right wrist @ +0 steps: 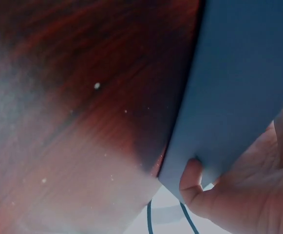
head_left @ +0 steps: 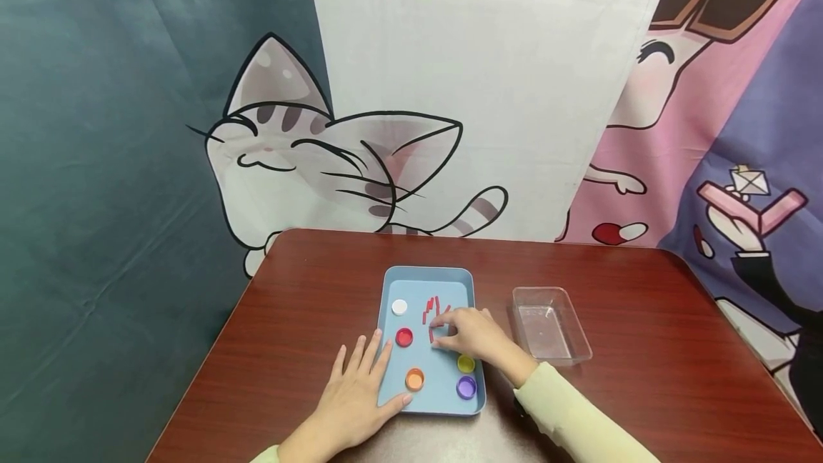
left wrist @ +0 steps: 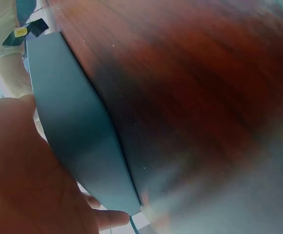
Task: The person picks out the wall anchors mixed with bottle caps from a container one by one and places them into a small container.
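A light blue tray (head_left: 432, 279) lies on the table. My left hand (head_left: 352, 393) rests on its left rim, fingers spread and thumb at the near edge. My right hand (head_left: 477, 334) is over the tray's right side, its thumb and index finger at the two ends of a small red stick (head_left: 431, 335). Several more red sticks (head_left: 430, 304) lie just beyond those fingertips. Round caps sit in the tray: white (head_left: 399, 307), red (head_left: 403, 337), orange (head_left: 414, 379), yellow (head_left: 466, 364) and purple (head_left: 466, 387). Only the tray's outer wall (left wrist: 75, 112) shows in the left wrist view.
A clear plastic box (head_left: 551, 327) stands right of the tray, close to the right forearm. The brown table (head_left: 308, 284) extends around both. Behind it hangs a cloth backdrop (head_left: 489, 56) printed with a cartoon cat.
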A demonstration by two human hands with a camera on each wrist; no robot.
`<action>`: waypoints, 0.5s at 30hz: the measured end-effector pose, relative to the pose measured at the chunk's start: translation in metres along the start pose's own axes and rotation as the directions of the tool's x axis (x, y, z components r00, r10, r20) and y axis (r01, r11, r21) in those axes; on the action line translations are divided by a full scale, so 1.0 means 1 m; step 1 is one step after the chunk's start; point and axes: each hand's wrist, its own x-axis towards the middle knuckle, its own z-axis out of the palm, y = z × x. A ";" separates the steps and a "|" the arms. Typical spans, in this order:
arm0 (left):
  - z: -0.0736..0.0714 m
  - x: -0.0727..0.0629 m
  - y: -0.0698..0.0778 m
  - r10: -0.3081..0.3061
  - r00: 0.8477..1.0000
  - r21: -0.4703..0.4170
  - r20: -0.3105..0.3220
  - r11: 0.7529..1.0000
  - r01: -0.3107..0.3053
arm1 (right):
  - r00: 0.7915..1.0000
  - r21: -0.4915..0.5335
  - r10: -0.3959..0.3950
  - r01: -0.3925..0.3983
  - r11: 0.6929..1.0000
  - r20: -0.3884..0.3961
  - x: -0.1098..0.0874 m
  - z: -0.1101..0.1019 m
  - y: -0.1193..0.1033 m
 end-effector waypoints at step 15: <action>-0.004 0.000 0.002 0.005 1.000 -0.005 0.025 1.000 -0.005 | 0.999 -0.030 -0.022 0.020 0.999 -0.037 0.003 0.006 -0.002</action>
